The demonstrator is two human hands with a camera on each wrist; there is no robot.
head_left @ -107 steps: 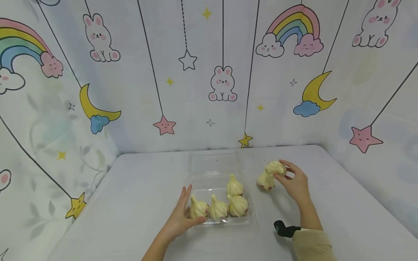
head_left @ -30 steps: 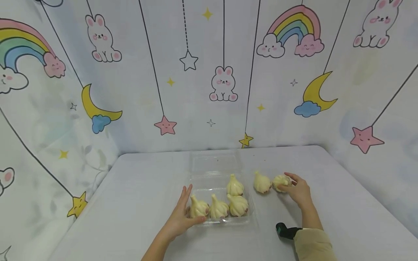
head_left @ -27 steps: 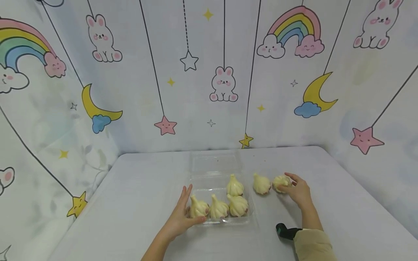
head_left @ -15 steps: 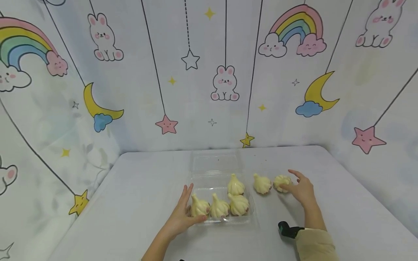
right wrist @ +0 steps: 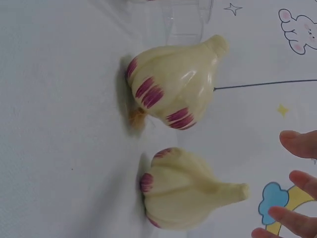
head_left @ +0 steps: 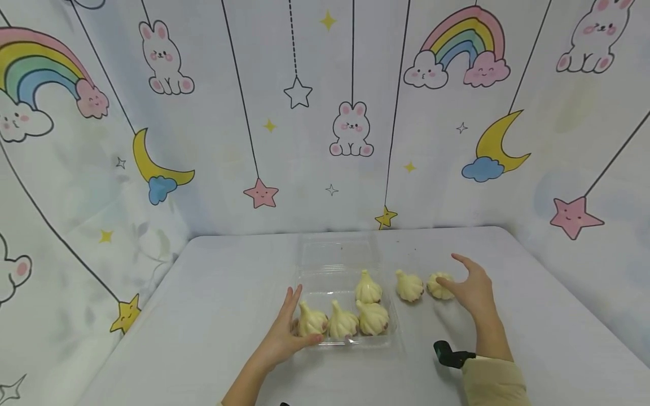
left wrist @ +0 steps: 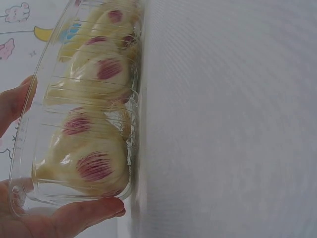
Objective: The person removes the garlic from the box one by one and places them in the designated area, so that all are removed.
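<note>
My left hand [head_left: 281,338] grips the left front corner of a clear plastic clamshell box [head_left: 350,341], thumb along its front wall. Several garlic bulbs [head_left: 343,320] sit inside, a row at the front and one behind at the right. In the left wrist view, purple-streaked garlic [left wrist: 89,153] shows through the wall. Right of the box, two more garlic bulbs stand on the table: a nearer one [head_left: 408,286] and a farther one [head_left: 435,290]. My right hand [head_left: 477,290], fingers spread, hovers by the farther bulb; the right wrist view shows its fingertips [right wrist: 297,144] apart from that bulb [right wrist: 183,193].
The box's lid [head_left: 335,254] lies folded back behind it on the white table [head_left: 228,293]. A printed cloth [head_left: 304,146] with bunnies, stars and rainbows hangs around the table. A black wrist-worn device [head_left: 452,355] juts out by the right sleeve [head_left: 495,380].
The right hand first held a garlic bulb over the other one; that bulb now stands on the table to its right. The fingers have spread and drawn back. The left hand stays put.
</note>
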